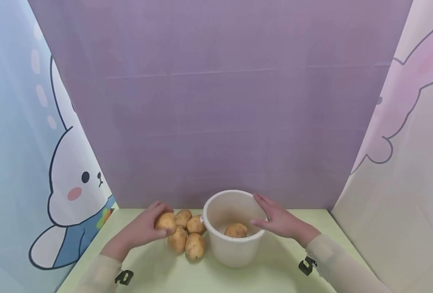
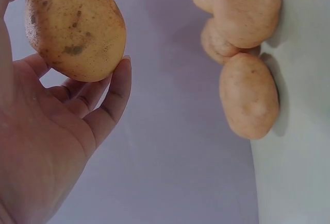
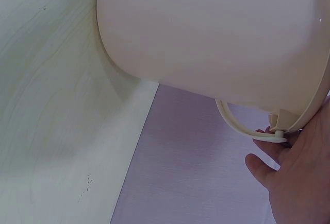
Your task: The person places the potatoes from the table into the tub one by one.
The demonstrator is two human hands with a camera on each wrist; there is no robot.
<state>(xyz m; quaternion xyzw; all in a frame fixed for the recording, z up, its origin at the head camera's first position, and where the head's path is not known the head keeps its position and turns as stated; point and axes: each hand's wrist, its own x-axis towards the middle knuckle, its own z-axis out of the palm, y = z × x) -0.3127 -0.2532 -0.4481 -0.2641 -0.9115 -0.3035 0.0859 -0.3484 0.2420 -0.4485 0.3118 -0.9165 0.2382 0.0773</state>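
My left hand (image 1: pixel 148 226) grips a potato (image 1: pixel 166 223) between thumb and fingers, to the left of the loose potatoes. In the left wrist view dark spots show on this held potato (image 2: pixel 77 28). A white bucket (image 1: pixel 234 252) stands upright on the table, with one potato (image 1: pixel 236 230) inside it. At the bucket's right rim lies my right hand (image 1: pixel 280 219), fingers extended and thumb reaching over the opening. The right wrist view shows this hand (image 3: pixel 301 175) beside the bucket's handle (image 3: pixel 242 126), near its pivot.
Several potatoes lie in a cluster left of the bucket, among them a front one (image 1: pixel 195 246). The pale green table (image 1: pixel 157 268) meets a purple backdrop (image 1: pixel 216 122) behind. Printed cloth walls with cartoon animals (image 1: pixel 77 183) flank both sides.
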